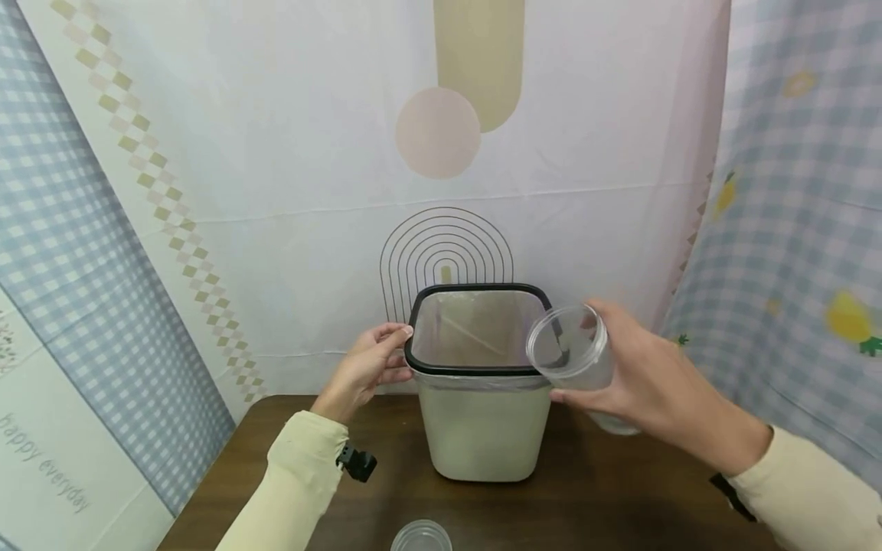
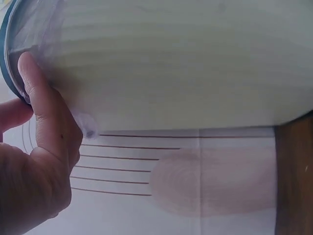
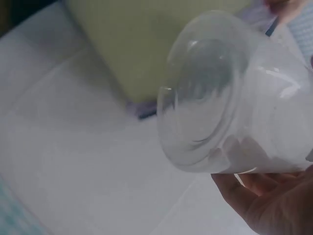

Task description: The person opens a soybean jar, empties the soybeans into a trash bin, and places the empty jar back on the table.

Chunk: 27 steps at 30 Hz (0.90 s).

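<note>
A pale cream trash bin (image 1: 485, 432) with a black rim and a clear liner (image 1: 475, 383) stands on the table. My left hand (image 1: 368, 367) pinches the rim's left side, thumb on top and fingers below; the left wrist view has this hand (image 2: 46, 147) beside the bin's wall (image 2: 186, 68). A clear plastic jar (image 1: 589, 375) is gripped in my right hand (image 1: 651, 379). Tilted toward the bin, its open mouth overlaps the rim's right corner in the head view. The right wrist view catches the jar's base (image 3: 200, 103), with no contents visible inside.
A clear round lid (image 1: 422, 537) lies on the brown wooden table (image 1: 372, 505) at the near edge of the view. Behind the bin hangs a patterned white cloth (image 1: 296, 191). Blue checked curtains (image 1: 792, 252) close in both sides.
</note>
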Each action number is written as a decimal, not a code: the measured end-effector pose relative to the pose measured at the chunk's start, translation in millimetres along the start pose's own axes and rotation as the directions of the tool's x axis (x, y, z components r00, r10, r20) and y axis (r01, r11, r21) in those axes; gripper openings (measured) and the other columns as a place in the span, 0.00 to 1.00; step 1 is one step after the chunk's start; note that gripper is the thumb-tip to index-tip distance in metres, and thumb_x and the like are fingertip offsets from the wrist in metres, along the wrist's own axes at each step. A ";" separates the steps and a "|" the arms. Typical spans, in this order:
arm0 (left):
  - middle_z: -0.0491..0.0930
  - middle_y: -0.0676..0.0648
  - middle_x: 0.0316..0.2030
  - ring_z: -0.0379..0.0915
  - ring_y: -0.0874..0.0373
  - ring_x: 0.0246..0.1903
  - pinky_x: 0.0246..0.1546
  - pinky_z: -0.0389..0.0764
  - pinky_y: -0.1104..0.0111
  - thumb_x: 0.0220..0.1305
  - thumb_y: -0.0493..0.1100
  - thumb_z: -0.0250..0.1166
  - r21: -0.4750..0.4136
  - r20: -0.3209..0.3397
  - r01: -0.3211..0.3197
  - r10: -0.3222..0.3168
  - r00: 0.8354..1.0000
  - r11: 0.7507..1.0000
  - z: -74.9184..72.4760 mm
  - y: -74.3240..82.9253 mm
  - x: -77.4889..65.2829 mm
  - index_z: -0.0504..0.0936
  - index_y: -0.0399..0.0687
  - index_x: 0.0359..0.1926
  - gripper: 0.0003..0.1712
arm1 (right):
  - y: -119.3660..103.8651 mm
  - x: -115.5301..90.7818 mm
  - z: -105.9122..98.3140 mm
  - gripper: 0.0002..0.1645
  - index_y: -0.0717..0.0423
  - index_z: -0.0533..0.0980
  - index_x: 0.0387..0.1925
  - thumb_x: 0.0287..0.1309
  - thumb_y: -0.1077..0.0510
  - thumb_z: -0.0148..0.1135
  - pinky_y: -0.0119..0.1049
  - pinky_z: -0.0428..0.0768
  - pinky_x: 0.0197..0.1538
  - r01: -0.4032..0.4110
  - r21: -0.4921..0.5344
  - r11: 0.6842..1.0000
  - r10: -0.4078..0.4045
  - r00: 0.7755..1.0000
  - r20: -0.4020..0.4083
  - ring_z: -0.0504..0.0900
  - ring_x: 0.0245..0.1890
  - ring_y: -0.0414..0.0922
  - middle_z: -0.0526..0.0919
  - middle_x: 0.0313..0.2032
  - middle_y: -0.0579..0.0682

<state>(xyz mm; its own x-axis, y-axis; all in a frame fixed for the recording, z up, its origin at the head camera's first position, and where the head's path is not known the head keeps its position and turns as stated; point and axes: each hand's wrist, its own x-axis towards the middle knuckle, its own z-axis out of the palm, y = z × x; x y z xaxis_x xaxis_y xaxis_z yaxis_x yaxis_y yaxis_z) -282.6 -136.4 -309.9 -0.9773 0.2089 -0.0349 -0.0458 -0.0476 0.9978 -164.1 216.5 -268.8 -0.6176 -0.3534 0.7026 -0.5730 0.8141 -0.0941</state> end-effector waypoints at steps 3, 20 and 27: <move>0.78 0.46 0.43 0.83 0.61 0.30 0.30 0.87 0.71 0.82 0.46 0.59 0.049 -0.006 -0.014 0.014 1.000 0.999 1.5 2.4 -0.9 0.72 0.36 0.68 0.24 | -12.3 -17.4 6.6 0.64 0.59 0.67 0.67 0.33 0.38 0.91 0.45 0.86 0.37 -0.068 0.045 0.997 0.070 0.997 -0.042 0.85 0.38 0.46 0.82 0.49 0.51; 0.77 0.39 0.54 0.84 0.59 0.34 0.35 0.89 0.68 0.80 0.45 0.60 0.087 0.030 -0.045 0.042 0.999 0.995 -6.4 3.1 -8.9 0.66 0.34 0.75 0.31 | -53.0 -93.5 83.1 0.58 0.43 0.67 0.69 0.37 0.44 0.92 0.35 0.83 0.47 -0.165 0.504 0.848 0.125 0.986 0.113 0.83 0.46 0.38 0.83 0.53 0.40; 0.77 0.41 0.50 0.84 0.59 0.31 0.33 0.88 0.68 0.80 0.45 0.61 0.053 0.019 -0.044 0.043 0.999 0.998 -4.4 -1.7 -7.6 0.66 0.35 0.75 0.31 | -56.8 -118.1 116.3 0.60 0.45 0.68 0.66 0.32 0.47 0.94 0.33 0.82 0.46 -0.270 0.556 0.786 0.222 0.963 0.154 0.83 0.47 0.38 0.84 0.54 0.40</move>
<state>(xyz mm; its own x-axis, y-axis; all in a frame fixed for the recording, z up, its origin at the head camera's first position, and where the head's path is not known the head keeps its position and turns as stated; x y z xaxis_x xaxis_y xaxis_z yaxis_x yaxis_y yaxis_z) -276.0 -142.3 -311.6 -0.9742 0.2257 0.0089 0.0081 -0.0046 1.0000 -121.3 158.4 -428.4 -0.8049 -0.2308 0.5467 -0.5831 0.4788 -0.6563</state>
